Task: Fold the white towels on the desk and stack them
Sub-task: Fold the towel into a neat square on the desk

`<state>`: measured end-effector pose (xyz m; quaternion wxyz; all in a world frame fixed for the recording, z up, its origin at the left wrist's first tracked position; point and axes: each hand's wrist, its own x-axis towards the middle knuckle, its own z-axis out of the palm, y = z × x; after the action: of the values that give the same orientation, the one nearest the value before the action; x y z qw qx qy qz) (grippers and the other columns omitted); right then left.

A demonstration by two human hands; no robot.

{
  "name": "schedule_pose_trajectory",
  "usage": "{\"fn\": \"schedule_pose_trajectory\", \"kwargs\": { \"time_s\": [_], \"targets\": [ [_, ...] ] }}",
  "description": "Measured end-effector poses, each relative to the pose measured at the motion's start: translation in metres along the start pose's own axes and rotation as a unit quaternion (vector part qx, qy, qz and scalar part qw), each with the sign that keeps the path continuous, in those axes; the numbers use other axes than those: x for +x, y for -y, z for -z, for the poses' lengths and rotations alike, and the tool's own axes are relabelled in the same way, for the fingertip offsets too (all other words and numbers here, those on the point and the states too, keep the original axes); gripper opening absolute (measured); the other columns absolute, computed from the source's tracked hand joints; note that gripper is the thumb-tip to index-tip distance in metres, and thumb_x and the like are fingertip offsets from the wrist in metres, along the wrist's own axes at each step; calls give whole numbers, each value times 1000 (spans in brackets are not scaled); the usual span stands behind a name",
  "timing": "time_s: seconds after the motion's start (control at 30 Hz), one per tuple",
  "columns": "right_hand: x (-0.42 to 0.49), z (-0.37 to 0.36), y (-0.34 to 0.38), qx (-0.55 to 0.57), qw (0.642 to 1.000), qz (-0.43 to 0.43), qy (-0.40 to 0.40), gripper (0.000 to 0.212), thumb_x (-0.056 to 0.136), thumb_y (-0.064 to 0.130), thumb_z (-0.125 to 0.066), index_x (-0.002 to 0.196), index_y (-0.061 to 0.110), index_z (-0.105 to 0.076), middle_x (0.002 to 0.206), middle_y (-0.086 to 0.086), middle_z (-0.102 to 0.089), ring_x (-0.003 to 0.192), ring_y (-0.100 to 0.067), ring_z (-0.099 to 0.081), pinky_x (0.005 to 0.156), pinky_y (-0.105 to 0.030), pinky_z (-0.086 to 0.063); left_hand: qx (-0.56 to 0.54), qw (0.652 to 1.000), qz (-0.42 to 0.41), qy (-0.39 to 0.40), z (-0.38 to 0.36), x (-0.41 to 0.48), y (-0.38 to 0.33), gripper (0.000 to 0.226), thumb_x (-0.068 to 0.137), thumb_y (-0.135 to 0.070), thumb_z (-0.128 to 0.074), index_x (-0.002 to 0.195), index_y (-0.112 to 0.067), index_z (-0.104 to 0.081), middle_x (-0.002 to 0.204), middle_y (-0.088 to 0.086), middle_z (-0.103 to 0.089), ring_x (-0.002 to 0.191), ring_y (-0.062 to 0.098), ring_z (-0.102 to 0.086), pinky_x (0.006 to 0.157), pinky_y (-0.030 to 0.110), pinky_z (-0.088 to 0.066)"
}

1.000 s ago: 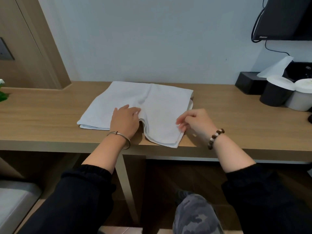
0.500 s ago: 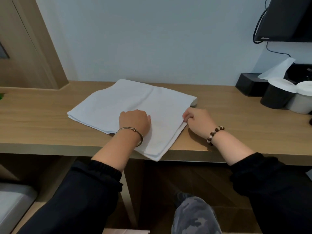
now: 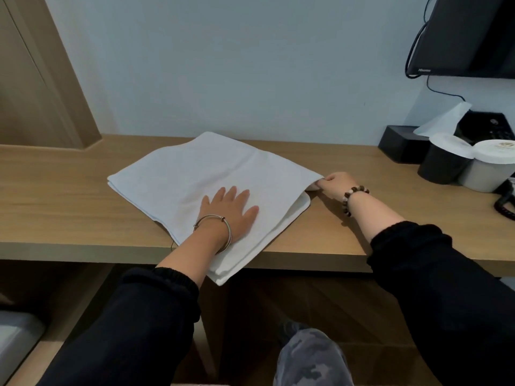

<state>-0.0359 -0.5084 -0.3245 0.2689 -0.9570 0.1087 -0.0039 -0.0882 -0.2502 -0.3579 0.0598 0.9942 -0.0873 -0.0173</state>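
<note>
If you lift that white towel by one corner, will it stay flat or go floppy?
Probably floppy: the towel sags over the desk edge at its near corner. Likely light: the right hand raises a layer with just a pinch. It may slide if pushed; the left hand presses flat on it.

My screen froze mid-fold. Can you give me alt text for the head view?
A left hand presses flat on a folded white towel on a wooden desk, while the right hand pinches the towel's right corner. The towel's near corner hangs over the desk's front edge. Two lidded cups stand at the far right.
</note>
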Motion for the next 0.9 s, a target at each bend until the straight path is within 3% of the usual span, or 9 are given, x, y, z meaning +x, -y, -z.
{"fn": "schedule_pose_trajectory", "kwargs": {
  "time_s": [0.13, 0.27, 0.43, 0.5, 0.63, 0.73, 0.77, 0.83, 0.9],
  "targets": [
    [13, 0, -5, -37, 998, 18, -42, 28, 92, 23, -52, 68, 12, -64, 81, -7, -60, 91, -28, -52, 86, -33, -40, 4, 1000, -8, -1, -1, 1, 2, 62, 93, -60, -12, 150, -35, -7, 159, -6, -1, 146, 19, 2, 116, 47, 0],
    [8, 4, -18, -176, 966, 57, -178, 20, 90, 16, -51, 80, 20, -69, 116, -7, -60, 112, -29, -47, 98, -41, -35, 5, 1000, -21, 2, -1, 0, 1, 63, 93, -60, -14, 150, -36, -7, 159, -8, 0, 146, 17, 2, 116, 46, 0],
    [16, 14, -13, -12, 998, -18, -53, 32, 97, 8, -38, 105, 3, -68, 111, -12, -66, 104, -30, -59, 86, -32, -47, 14, 1000, -22, 3, -2, -2, 2, 63, 92, -60, -14, 150, -37, -5, 159, -8, 2, 146, 16, 5, 116, 46, 2],
    [21, 19, -16, -8, 998, -54, -38, 30, 98, 8, -36, 109, -1, -63, 111, -15, -65, 99, -30, -61, 80, -31, -46, 15, 1000, -24, 2, -2, -1, 1, 63, 92, -60, -14, 150, -37, -5, 159, -7, 2, 146, 17, 5, 116, 46, 2],
    [19, 23, -15, 60, 995, -76, 3, 45, 92, 47, -41, 87, 6, -57, 90, -12, -58, 81, -27, -54, 68, -31, -38, 12, 1000, -23, 2, -2, -1, 0, 63, 92, -60, -14, 150, -37, -6, 159, -7, 2, 146, 17, 4, 116, 46, 2],
    [24, 25, -11, -33, 997, -42, 49, 40, 91, 44, -51, 74, 8, -57, 74, -6, -57, 76, -27, -55, 56, -28, -35, 13, 1000, -23, 1, -1, -1, 0, 62, 92, -60, -15, 150, -37, -7, 159, -7, 1, 146, 17, 4, 116, 46, 1],
    [25, 25, -10, -68, 996, -30, 38, 39, 91, 42, -52, 74, 7, -58, 75, -7, -57, 85, -30, -57, 59, -29, -39, 12, 1000, -24, 1, -1, -1, 0, 62, 92, -60, -15, 150, -37, -7, 159, -7, 1, 146, 17, 4, 116, 46, 1],
    [30, 22, -12, -132, 991, -21, -15, 38, 91, 41, -51, 88, 6, -65, 95, -11, -61, 110, -33, -52, 88, -39, -45, 9, 1000, -27, 3, -2, 1, 1, 62, 92, -60, -15, 149, -38, -7, 159, -8, 1, 146, 16, 4, 116, 46, 1],
    [29, 15, -8, -221, 972, -21, -80, 35, 90, 37, -50, 103, 8, -64, 117, -11, -57, 122, -31, -41, 108, -50, -28, 11, 1000, -28, 6, -2, 5, 2, 62, 91, -60, -15, 149, -38, -7, 159, -8, 1, 146, 16, 4, 116, 46, 1]
  ]
}}
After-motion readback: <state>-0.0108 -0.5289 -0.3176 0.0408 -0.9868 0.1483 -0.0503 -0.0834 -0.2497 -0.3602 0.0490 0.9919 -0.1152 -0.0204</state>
